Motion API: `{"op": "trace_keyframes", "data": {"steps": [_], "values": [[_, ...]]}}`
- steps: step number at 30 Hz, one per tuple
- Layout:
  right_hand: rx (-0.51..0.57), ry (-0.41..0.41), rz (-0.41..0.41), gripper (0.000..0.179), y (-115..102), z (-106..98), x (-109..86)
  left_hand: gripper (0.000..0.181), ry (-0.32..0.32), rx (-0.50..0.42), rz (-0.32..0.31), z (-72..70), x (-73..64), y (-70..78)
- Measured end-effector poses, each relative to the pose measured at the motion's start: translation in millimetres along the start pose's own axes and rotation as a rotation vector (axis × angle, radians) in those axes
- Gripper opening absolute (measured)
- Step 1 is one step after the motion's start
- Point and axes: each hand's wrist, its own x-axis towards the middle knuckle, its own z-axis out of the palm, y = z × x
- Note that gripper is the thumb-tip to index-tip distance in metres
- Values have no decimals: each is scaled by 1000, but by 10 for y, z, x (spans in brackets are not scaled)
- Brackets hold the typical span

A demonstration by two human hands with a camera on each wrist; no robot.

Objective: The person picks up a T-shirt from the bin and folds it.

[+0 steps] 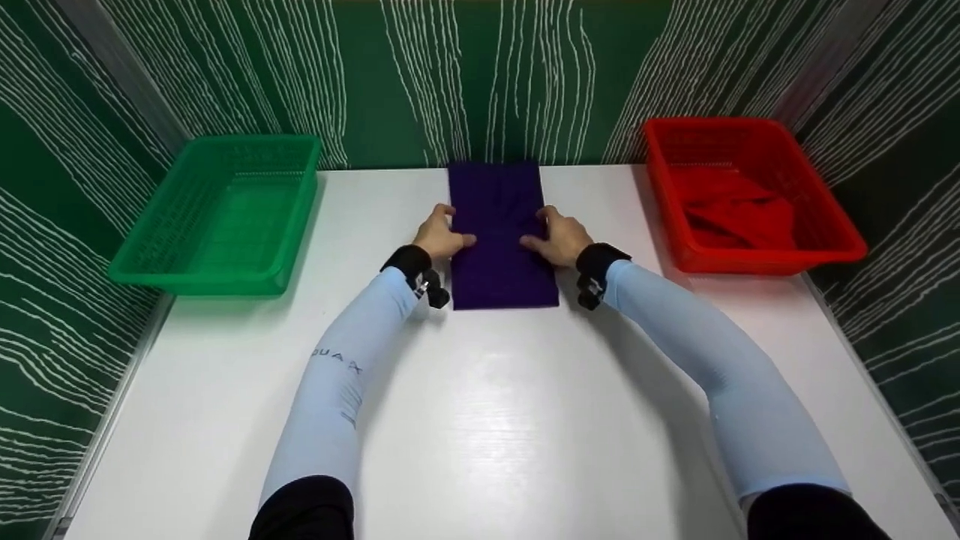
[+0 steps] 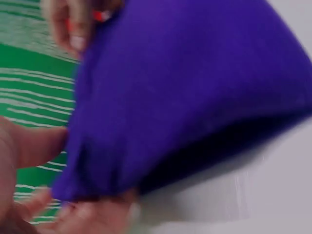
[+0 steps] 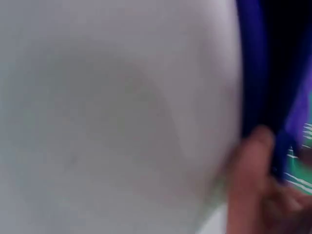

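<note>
A folded purple cloth (image 1: 501, 277) forms a narrow upright rectangle at the far middle of the white table. My left hand (image 1: 442, 234) is at its left edge, thumb over the fabric. On the opposite edge, my right hand (image 1: 561, 238) mirrors it, thumb pointing inward. In the left wrist view, the cloth (image 2: 185, 63) bulges up with a dark opening below, and its corner sits between my left thumb and fingers (image 2: 92, 214). The blurred right wrist view has the cloth's edge (image 3: 254, 63) pinched by my right hand (image 3: 258, 195).
A green plastic basket (image 1: 202, 283) stands at the table's left. To the right, a red basket (image 1: 757, 261) has red cloth (image 1: 739, 210) inside. Green walls with white wavy lines (image 1: 420, 75) enclose the white table (image 1: 480, 420) at the back and sides.
</note>
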Motion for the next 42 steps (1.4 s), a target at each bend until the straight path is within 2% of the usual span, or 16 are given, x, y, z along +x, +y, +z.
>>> {"op": "trace_keyframes", "data": {"steps": [2,4,6,8,10,12,14,17,19,22,24,27,30,34,37,42], "values": [[9,-46,-13,81,-27,-17,-24,87,-42,-34,-68,-65,-97,12],[-1,-57,-36,89,-32,-23,-38,97,-86,-35,-103,-112,-178,11],[-14,-46,-59,88,-17,-15,-42,102,-108,-17,-100,-120,-246,-18],[-25,-29,-63,84,8,0,-39,105,-84,30,-79,-76,-293,-48],[-48,-19,-52,82,12,8,-48,104,-30,99,-27,15,-257,-158],[-96,-11,-40,80,-21,18,-78,99,22,179,14,105,-299,-167],[-169,1,-46,77,-79,25,-136,95,55,291,87,199,-324,-156],[-281,28,-124,74,-187,101,-243,101,28,498,205,310,-435,-45],[-329,30,-220,74,-264,183,-301,110,12,670,307,385,-421,-45],[-374,-30,-318,74,-324,334,-322,120,-30,867,371,477,-354,-86],[-386,-105,-315,76,-336,412,-318,121,-82,915,336,524,-301,-134],[-421,-212,-232,81,-305,488,-302,124,-169,922,221,574,-226,-209],[-417,-260,-176,86,-266,512,-280,126,-219,912,130,594,-176,-250],[-408,-277,-145,91,-222,493,-272,130,-244,896,102,549,-198,-234],[-397,-286,-132,96,-178,468,-285,135,-257,893,82,473,-281,-203],[-409,-292,-135,99,-37,423,-332,148,-271,890,38,365,-386,-242]]}}
